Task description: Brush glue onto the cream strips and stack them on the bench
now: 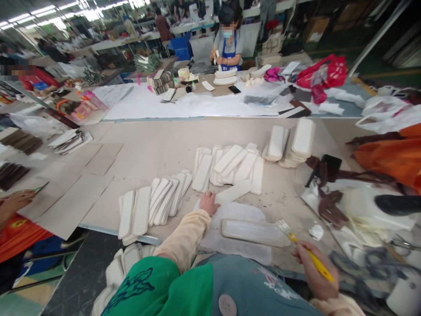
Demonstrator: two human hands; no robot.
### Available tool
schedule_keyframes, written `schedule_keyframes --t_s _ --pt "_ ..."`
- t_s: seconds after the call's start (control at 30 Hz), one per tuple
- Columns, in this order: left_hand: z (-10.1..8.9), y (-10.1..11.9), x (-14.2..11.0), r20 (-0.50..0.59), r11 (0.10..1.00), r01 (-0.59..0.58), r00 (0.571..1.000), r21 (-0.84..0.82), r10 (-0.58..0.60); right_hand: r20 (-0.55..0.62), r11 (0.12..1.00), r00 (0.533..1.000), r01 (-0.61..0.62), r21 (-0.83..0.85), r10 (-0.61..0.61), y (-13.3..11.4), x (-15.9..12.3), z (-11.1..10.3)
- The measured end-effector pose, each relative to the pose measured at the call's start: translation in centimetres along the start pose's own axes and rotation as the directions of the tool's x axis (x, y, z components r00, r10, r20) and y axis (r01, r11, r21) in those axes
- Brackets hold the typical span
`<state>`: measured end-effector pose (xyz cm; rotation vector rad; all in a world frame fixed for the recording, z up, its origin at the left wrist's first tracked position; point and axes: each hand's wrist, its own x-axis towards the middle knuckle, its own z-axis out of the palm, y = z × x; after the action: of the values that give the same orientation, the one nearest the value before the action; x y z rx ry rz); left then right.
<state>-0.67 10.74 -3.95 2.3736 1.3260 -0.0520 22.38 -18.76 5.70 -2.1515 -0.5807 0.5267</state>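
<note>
My right hand is closed round the yellow handle of a paintbrush. The brush's pale bristles rest at the right end of a long white pad with rounded ends, which looks wet and shiny. That pad lies on a whitish sheet near the table's front edge. Beyond it, my left hand grips the left end of another white pad, which slants up to the right against a loose pile. The undersides of my left fingers are hidden.
Overlapping white pads spread across the table, with another row to the left. Taller stacks stand at the back right. A brown strap and a pale container lie right. A masked co-worker sits opposite.
</note>
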Motion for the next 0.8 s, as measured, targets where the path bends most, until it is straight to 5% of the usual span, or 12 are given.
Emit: schedule_keyframes --t_s 0.13,0.47,0.63,0.8 --pt "0.3 0.1 1.2 0.032 0.998 0.059 0.998 0.003 -0.059 -0.008 1.000 1.000 -0.011 -0.011 0.011 -0.1 -0.3 0.1" --pt "0.4 -1.3 0.3 -0.153 0.991 0.003 0.988 -0.136 -0.024 -0.114 0.999 0.993 0.040 0.027 -0.036 -0.7 -0.1 0.7" --pt "-3.4 -0.7 -0.5 -0.199 0.946 -0.180 0.971 -0.268 0.129 -0.250 0.981 0.956 0.180 0.073 -0.157 -1.2 0.9 0.2" --pt "-8.8 3.1 -3.7 -0.033 0.810 -0.418 0.895 -0.412 0.445 -0.238 0.966 0.940 0.257 0.023 -0.244 -1.3 1.6 -0.9"
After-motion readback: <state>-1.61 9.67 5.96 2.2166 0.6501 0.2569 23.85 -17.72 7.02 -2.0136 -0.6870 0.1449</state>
